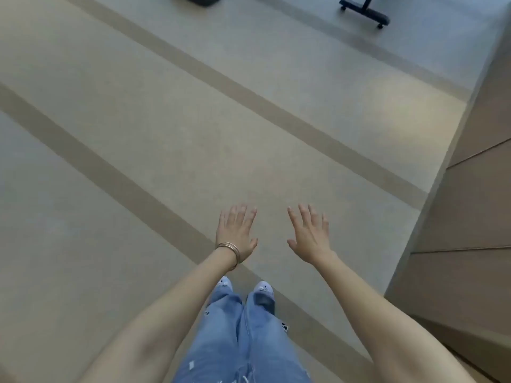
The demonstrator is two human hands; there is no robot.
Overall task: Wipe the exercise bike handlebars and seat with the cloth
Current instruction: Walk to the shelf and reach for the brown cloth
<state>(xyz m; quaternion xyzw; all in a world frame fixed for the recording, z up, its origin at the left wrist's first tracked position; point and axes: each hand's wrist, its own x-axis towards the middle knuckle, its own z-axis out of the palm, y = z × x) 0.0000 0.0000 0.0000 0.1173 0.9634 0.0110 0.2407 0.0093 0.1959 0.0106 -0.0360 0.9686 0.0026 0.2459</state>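
Well, both hands, left hand [237,233] and right hand [309,235], hover spread flat, holding nothing.

- Floor [138,134] under the left hand [236,230]: matt, smooth, faintly speckled, with darker matt bands.
- Bangles [229,248] just behind that hand: thin, shiny metal.
- Jeans [221,341] nearer the body: blue denim cloth, frayed in spots.
- Panelling [475,189] beyond the right hand [309,236]: matt, wood-like.

Nothing legible shows: no writing, label, brand, number or sign on the pale beige striped floor [166,120], the light blue ripped denim jeans [235,341] or the black wheeled metal base [365,11].
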